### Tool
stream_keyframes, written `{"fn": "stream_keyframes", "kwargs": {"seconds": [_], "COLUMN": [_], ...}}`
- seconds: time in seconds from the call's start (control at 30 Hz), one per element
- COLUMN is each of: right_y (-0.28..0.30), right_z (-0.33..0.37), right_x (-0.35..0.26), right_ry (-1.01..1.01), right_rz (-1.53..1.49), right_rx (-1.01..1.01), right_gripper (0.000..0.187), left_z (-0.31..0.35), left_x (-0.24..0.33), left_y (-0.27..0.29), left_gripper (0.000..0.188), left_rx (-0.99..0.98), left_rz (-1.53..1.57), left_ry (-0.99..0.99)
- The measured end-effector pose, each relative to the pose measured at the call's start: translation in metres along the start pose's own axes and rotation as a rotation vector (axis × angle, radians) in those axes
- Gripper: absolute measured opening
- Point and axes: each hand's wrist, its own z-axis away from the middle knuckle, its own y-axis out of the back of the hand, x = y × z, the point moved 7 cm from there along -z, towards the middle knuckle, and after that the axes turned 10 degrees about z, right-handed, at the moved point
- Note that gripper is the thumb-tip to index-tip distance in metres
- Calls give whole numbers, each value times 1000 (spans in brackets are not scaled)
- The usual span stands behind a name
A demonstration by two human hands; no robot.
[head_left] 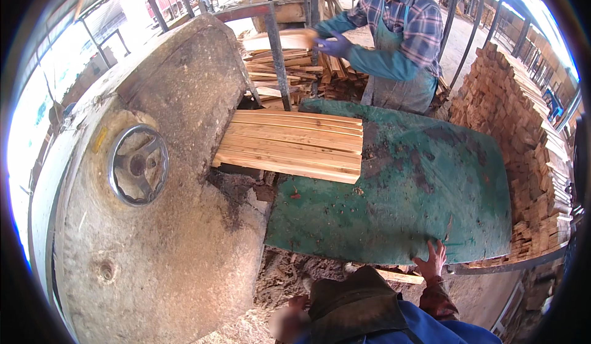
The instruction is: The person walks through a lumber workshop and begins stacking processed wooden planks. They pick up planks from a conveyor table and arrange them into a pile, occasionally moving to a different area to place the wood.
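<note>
My right hand (433, 259) rests at the near edge of a green tabletop (394, 214), its fingers spread and nothing in them. Low in the view, beside the dark brown cloth at my body, is my left hand (290, 320); it is smeared and its fingers cannot be made out. Several light wooden strips (295, 144) lie side by side, their left ends at the opening of a big dust-covered machine (178, 239) and their right ends over the green top. Neither hand touches these strips.
A metal handwheel (138, 164) sits on the machine's face. Across the table a gloved co-worker (394, 42) holds a blurred board (280, 40) near a heap of wood pieces (277, 73). A tall wood stack (511, 141) stands at the right. Shavings (280, 282) lie below the table.
</note>
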Motion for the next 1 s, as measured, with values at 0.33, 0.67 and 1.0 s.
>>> {"fn": "stream_keyframes", "kwargs": {"seconds": [0.33, 0.67, 1.0], "right_y": [7, 4, 36], "right_z": [0, -4, -1], "right_x": [-4, -28, -230], "right_ry": [-6, 94, 601], "right_rz": [-21, -133, -483], "right_rx": [-30, -25, -142], "right_gripper": [85, 71, 37], "left_z": [-1, -8, 3], "left_x": [3, -14, -28], "left_y": [2, 17, 32], "left_gripper": [26, 27, 26], "left_rx": [29, 44, 115], "left_rz": [-127, -121, 126], "left_ry": [-97, -56, -12]}}
